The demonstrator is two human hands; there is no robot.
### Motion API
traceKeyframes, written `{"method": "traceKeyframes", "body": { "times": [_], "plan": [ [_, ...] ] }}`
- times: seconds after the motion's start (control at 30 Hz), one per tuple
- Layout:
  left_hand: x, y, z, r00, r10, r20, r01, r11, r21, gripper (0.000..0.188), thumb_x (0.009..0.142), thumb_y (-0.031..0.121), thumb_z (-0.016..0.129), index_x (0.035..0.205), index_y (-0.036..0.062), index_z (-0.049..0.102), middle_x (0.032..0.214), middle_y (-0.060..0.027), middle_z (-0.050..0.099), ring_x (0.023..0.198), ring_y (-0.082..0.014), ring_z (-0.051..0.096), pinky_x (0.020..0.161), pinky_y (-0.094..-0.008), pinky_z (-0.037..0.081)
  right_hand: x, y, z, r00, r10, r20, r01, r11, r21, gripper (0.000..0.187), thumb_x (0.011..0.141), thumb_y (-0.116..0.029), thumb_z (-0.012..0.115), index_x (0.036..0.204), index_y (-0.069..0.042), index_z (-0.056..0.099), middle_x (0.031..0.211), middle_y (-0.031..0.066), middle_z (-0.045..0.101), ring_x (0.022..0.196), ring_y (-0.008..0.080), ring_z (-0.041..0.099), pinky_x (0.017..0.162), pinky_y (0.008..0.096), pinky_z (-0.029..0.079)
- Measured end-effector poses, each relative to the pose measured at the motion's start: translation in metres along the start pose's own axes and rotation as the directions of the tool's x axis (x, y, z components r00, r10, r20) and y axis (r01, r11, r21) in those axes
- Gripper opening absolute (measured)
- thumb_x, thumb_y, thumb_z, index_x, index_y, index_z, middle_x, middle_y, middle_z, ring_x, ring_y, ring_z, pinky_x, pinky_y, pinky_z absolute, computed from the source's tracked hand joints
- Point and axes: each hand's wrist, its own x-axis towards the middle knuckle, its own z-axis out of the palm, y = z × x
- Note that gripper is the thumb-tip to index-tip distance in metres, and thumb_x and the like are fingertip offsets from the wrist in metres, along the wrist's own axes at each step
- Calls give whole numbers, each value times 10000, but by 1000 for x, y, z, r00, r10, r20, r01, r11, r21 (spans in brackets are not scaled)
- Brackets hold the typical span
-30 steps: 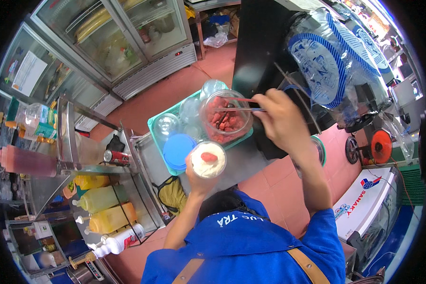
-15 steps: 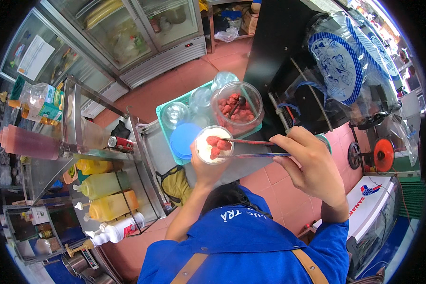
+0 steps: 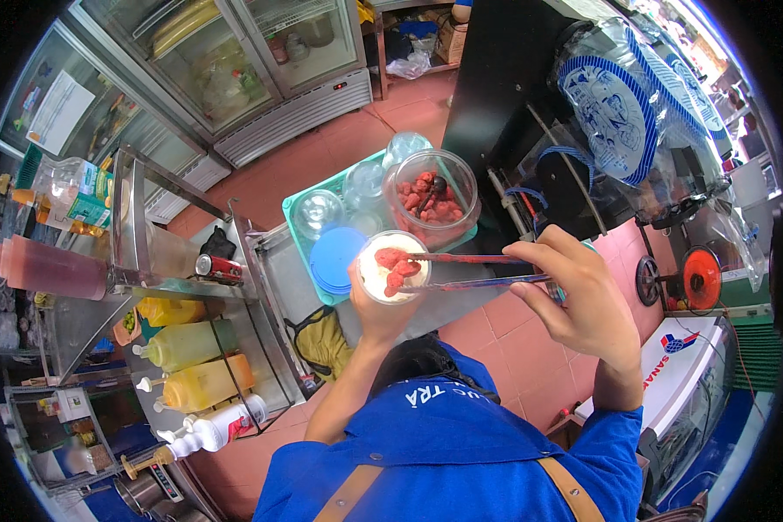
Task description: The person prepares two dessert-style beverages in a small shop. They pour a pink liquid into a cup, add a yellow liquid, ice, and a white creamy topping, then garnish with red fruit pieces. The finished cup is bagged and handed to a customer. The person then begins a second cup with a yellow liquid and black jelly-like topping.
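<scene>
My left hand [image 3: 381, 310] is wrapped round a clear cup [image 3: 390, 298] filled with something white and creamy [image 3: 370, 277]. Several soft red pieces [image 3: 395, 266], perhaps fruit, lie on the white top. From the right, my right hand [image 3: 578, 300] grips a pair of long tongs [image 3: 474, 258] between thumb and fingers. The two tong arms are spread, with their tips over the cup, touching or just beside the red pieces. Just beyond the cup stands a round clear tub [image 3: 466, 178] holding more red pieces and a dark-ended utensil [image 3: 437, 188].
A teal tray [image 3: 294, 228] carries the tub, clear containers [image 3: 318, 210] and a blue-lidded container [image 3: 339, 259]. Sauce bottles [image 3: 209, 383] line the rack at left. A black panel [image 3: 487, 87] rises at right, near bagged blue-and-white packaging [image 3: 613, 109]. Glass-door fridges [image 3: 278, 104] stand behind.
The lower tong arm has come further left over the cup, and the red pieces have shifted slightly on the white top. My left hand keeps its hold on the cup.
</scene>
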Motion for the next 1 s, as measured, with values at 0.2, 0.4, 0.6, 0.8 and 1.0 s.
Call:
{"method": "traceKeyframes", "body": {
  "times": [0.2,0.4,0.6,0.8,1.0],
  "plan": [
    [0,-1,2,1000,-18,-6,18,1000,21,809,638,169,948,1274,-4,480,1123,-140,684,1019,-245,688,900,-363,536,-4,4,-8,999,23,-33,-24,1000,-5,370,789,-46,751,1148,-29,666,857,98,540,710,229,539,607,335,418],
    [-7,-10,-4,995,-103,-6,104,994,26,825,635,156,941,1287,13,456,1201,-127,595,1095,-244,614,973,-379,482,20,15,3,966,21,-259,-61,987,-148,301,839,-70,714,1131,-27,660,897,122,565,766,287,581,660,369,449],
    [-13,-10,-6,978,-197,74,196,980,25,819,636,155,942,1275,21,448,1201,-120,584,1100,-232,599,979,-377,469,109,93,113,986,130,-103,-163,867,-471,157,877,-136,664,923,13,644,981,162,593,955,346,631,814,454,550],
    [-17,-8,-10,974,-218,61,216,975,43,826,631,162,949,1268,19,443,1185,-120,589,1083,-232,604,967,-375,479,134,112,148,996,54,-70,-83,843,-531,107,837,-58,606,876,6,682,985,154,634,958,305,647,783,397,581],
    [-15,-11,-7,968,-232,101,229,973,39,845,620,179,960,1271,6,450,1170,-123,619,1061,-236,630,945,-371,500,112,114,119,997,16,-76,-47,901,-431,101,833,-73,647,904,-2,653,987,138,608,963,328,620,795,430,564]
  ]
}}
